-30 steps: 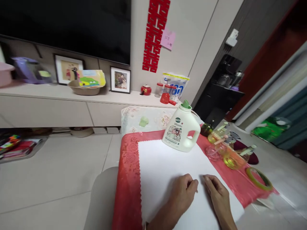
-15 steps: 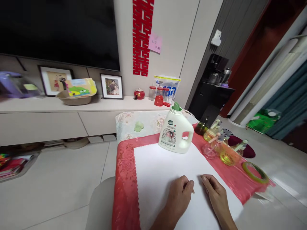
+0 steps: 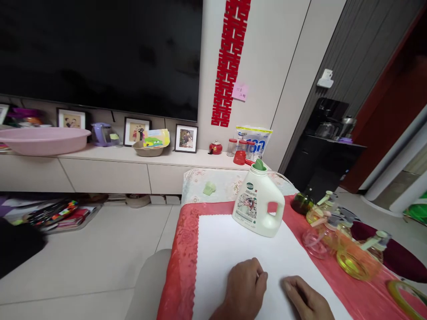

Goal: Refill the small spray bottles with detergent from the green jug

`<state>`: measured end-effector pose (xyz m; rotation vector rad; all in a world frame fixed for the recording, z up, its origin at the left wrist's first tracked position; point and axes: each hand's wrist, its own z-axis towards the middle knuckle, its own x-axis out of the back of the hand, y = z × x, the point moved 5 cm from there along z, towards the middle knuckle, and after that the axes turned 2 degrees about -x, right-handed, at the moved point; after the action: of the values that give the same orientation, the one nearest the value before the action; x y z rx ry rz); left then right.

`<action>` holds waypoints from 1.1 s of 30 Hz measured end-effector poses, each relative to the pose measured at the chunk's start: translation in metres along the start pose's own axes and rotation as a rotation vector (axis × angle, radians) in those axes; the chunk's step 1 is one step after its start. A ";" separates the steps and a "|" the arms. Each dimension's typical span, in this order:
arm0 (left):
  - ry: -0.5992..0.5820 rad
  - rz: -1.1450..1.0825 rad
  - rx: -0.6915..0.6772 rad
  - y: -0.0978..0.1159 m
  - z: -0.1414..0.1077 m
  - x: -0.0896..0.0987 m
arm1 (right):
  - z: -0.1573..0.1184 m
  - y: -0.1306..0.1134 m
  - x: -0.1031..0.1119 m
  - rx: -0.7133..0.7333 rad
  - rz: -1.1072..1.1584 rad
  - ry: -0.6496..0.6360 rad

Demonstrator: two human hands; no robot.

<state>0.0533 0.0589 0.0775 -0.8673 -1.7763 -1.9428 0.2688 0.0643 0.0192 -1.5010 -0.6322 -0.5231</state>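
On a white mat (image 3: 216,240) with scalloped edges stands a pale green jug (image 3: 256,204) with a darker green piece in its open neck. My left hand (image 3: 246,288) is closed in a loose fist low on the mat, in front of the jug, with nothing visible in it. To its right, my right hand (image 3: 307,298) rests with fingers curled together, cut off by the bottom edge; no object shows in it. The two hands are apart, and neither touches the jug. A crumpled light green piece (image 3: 209,188) lies on the flowered cloth behind the mat.
Red cloth (image 3: 182,249) surrounds the mat. Pump bottles (image 3: 320,240) with pink and yellow tints stand at the right, near a roll of tape (image 3: 407,300). Behind is a low cabinet (image 3: 110,173) with framed photos, a pink basin (image 3: 50,140) and red-lidded jars.
The view has swung left and up, so more of the cabinet shows and the table items sit further right. Both hands stay closed in front of the jug.
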 end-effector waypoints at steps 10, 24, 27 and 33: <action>0.420 0.464 -0.035 -0.003 0.005 0.015 | -0.021 -0.144 0.002 0.450 -0.279 0.652; 0.385 0.699 -0.070 -0.002 0.004 0.013 | 0.010 -0.115 -0.041 0.180 -0.493 0.355; 0.367 0.715 -0.055 -0.002 0.004 0.012 | 0.010 -0.115 -0.040 0.154 -0.482 0.352; 0.399 0.760 -0.072 -0.002 0.003 0.010 | 0.012 -0.107 -0.045 0.139 -0.510 0.346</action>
<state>0.0456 0.0631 0.0827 -0.9179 -0.9534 -1.5264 0.1628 0.0712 0.0679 -1.0763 -0.7592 -1.0817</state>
